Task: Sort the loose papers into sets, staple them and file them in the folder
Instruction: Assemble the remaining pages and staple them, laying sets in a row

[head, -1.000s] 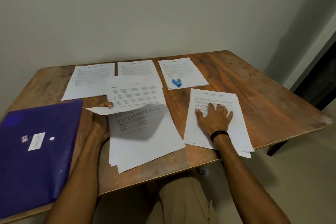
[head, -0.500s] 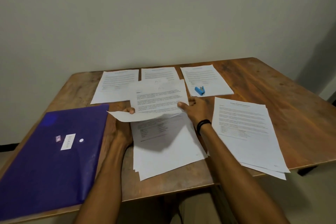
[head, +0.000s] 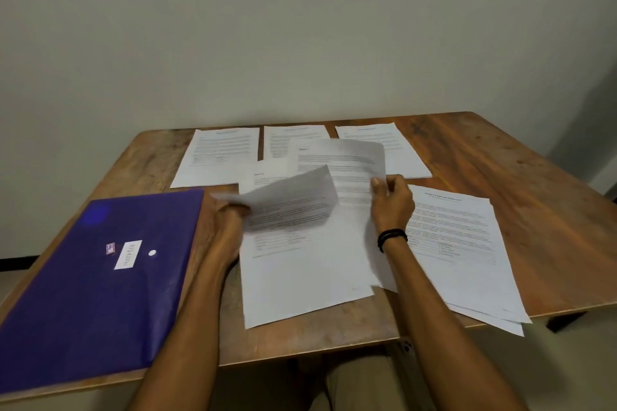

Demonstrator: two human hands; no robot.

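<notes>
Head view: a second ago the right hand [head: 392, 205] lay flat on the right-hand pile of white printed sheets [head: 467, 253]. It has since crossed to the centre, and its grip is now pinched on the right edge of a raised white printed sheet [head: 344, 163]. The left hand [head: 228, 222] keeps its grip closed on the left edge of a curled white sheet [head: 293, 207], lifted as before. Both sheets hang over the central pile of white papers [head: 300, 277], which lies flat between the forearms.

Judgement: still the sorting step. Two pages are off the central pile at once, probably so their headings can be compared before each goes to a set. No stapling or filing has begun. The flat purple plastic folder [head: 100, 294] lies closed at near left.

The blue stapler, seen half a second ago on the far right sheet [head: 397, 147], is now hidden behind the raised page.

Edges and room:
- The right-hand pile's near corner overhangs the front edge of the brown wooden counter [head: 541, 210], so it could slip if nudged.
- The far left sheet [head: 220, 157] and far middle sheet [head: 290, 138] sit just beside the wall edge.
- Bare wood is open at far right, with room to set pages down.
</notes>
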